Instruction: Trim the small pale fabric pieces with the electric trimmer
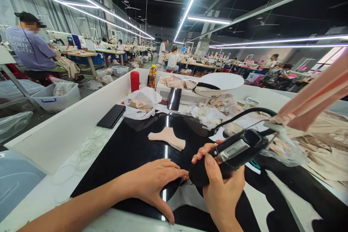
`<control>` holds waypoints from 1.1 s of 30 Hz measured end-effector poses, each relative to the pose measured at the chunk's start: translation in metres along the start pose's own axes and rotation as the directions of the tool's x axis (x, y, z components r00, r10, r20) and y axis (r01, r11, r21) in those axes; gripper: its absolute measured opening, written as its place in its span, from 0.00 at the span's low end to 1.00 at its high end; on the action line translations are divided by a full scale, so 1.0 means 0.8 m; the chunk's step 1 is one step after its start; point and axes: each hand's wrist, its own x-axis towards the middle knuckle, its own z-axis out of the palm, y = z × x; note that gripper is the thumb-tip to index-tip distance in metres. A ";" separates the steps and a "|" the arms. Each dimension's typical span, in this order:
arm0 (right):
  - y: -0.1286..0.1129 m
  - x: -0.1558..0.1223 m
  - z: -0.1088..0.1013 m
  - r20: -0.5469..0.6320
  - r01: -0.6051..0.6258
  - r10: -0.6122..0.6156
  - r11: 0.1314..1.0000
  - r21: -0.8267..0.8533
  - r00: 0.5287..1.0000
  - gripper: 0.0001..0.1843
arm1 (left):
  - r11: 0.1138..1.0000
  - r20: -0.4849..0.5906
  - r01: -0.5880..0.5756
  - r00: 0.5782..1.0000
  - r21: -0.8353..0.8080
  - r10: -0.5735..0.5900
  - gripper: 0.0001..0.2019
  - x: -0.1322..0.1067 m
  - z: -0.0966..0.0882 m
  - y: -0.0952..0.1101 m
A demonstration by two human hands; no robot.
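My right hand [224,188] is wrapped round a black corded handheld power tool [231,152] with a silver panel on its side. The tool's rounded head tilts down to the left, and its working tip is hidden. My left hand [154,185] lies palm down on a glossy black sheet [116,152], thumb spread away from the fingers, and its fingertips reach the tool's head. Just beyond the hands, a small peach-pink fabric piece [167,137] rests on the sheet. A pink cloth strip [312,90] is tied near the tool's cord end.
A black phone [111,116] lies on the left ledge beside loops of pale cord [88,150]. At the back are a plastic bag [143,103], red container [134,81], bottle [152,76] and white machine [181,92]. Beige cloth [326,141] is heaped right. People sit at sewing tables beyond.
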 end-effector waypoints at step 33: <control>-0.001 -0.043 0.006 0.182 -0.054 0.035 0.994 0.098 0.983 0.19 | 1.000 0.026 -0.013 1.000 0.003 0.013 0.46 0.000 0.000 0.000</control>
